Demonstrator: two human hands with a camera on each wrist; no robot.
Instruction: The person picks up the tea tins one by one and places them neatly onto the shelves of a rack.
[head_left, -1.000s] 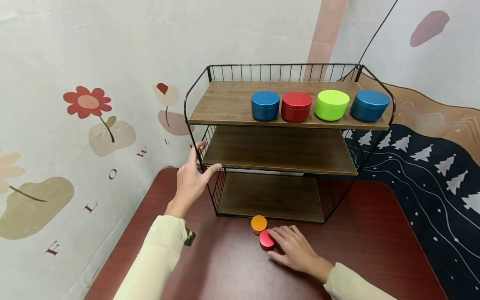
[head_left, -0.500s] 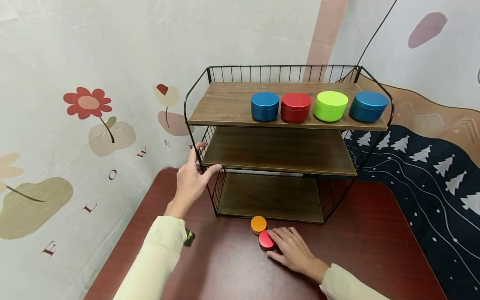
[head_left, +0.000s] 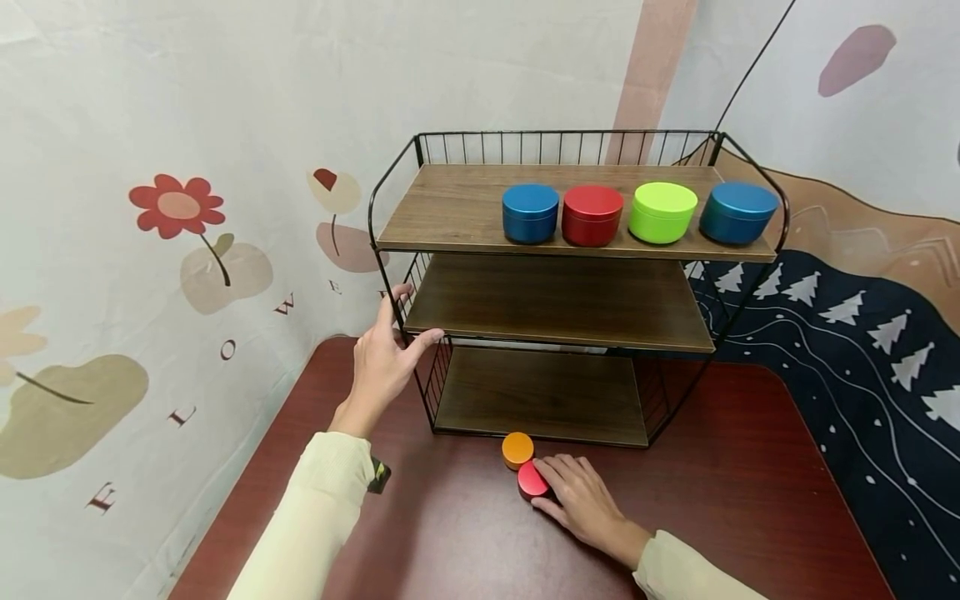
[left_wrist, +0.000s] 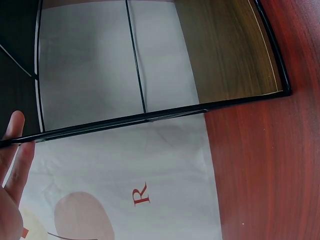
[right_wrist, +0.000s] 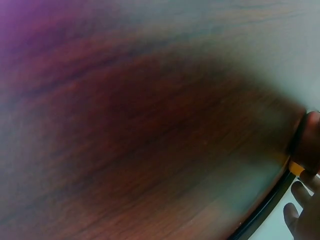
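Note:
In the head view, my left hand point(head_left: 380, 365) holds the left side frame of a three-tier wire-and-wood shelf rack point(head_left: 558, 300), thumb in front and a finger reaching behind. The left wrist view shows fingertips point(left_wrist: 17, 124) at the black metal bar point(left_wrist: 150, 118). My right hand point(head_left: 587, 505) is low on the table, its thumb and forefinger around a small red round tin point(head_left: 532, 479) that they partly cover. Right behind that tin stands an orange round tin point(head_left: 517, 449), in front of the bottom tier.
On the top tier are a blue tin point(head_left: 531, 214), a red tin point(head_left: 592, 216), a green tin point(head_left: 662, 213) and another blue tin point(head_left: 738, 213). A small dark object point(head_left: 380, 476) lies beside my left sleeve on the reddish-brown table point(head_left: 750, 467). Printed cloth hangs behind.
My right hand and sleeve have shifted slightly left, with the thumb closer in against the small red tin. My left hand stays on the rack's frame.

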